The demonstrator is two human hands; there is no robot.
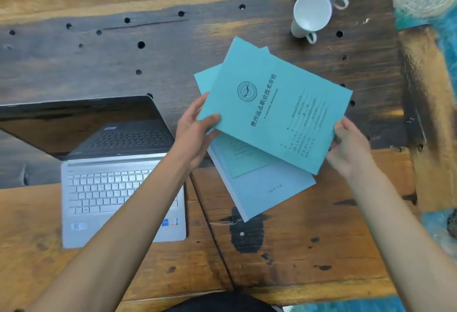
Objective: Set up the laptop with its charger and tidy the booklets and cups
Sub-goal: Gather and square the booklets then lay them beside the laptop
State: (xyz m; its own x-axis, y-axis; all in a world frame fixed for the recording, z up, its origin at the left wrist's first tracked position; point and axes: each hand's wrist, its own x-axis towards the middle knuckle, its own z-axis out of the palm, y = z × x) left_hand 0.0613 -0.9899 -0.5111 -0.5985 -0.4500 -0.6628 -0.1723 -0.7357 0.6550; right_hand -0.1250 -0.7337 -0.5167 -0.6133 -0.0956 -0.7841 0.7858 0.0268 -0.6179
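Item: top teal booklet [277, 103], cover up, printed with a round emblem and a line of characters. I hold it in both hands above the stack, turned at an angle to the table edge. My left hand [195, 136] grips its near left corner, thumb on the cover and fingers underneath. My right hand [348, 148] pinches its near right corner, fingers curled around the edge.

Item: further teal booklets [207, 81], their edges showing from under the top one on its far left side; how many I cannot tell.

Item: pale blue-grey booklet [267, 188], thick, lying flat on the table under the held one, its near corner pointing toward me. A teal label panel and a small date line show on its cover.

Item: laptop [118, 195], silver, open, to the left of the booklets. Its screen is dark and reflects the keyboard. My left forearm crosses over its right side.

Item: two white cups [314, 12], with handles, upright, standing close together at the far right of the table, well apart from the booklets.

Item: wooden table [99, 47], worn, dark-stained in the middle, pitted with round holes.
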